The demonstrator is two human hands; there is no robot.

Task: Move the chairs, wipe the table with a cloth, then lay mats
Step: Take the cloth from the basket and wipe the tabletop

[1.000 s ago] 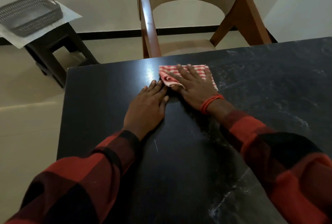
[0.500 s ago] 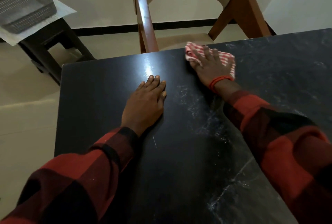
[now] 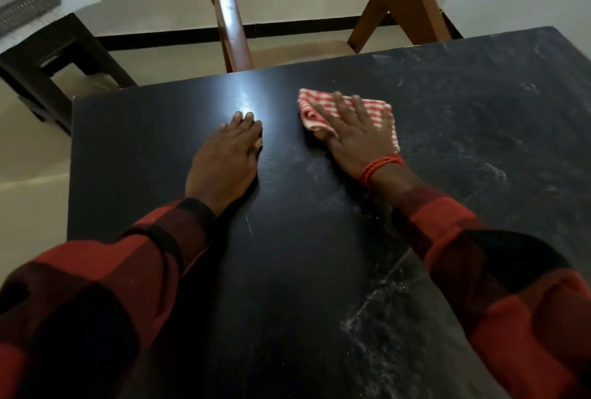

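Pressing checked cloth (image 3: pixel 377 110) onto dusty black table (image 3: pixel 479 130), right hand (image 3: pixel 351 139) (fingers spread); left hand (image 3: pixel 227 158) flat, chair (image 3: pixel 230 14) beyond.

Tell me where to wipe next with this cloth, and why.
Probably sweep the cloth rightward under your right hand: the table there looks smeared with pale streaks, while the part by your left hand looks clean.

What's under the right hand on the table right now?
A red-and-white checked cloth lies flat under the right hand on the dark table. Its edges show around the fingers; the part beneath the palm, and the tabletop under the cloth, are covered.
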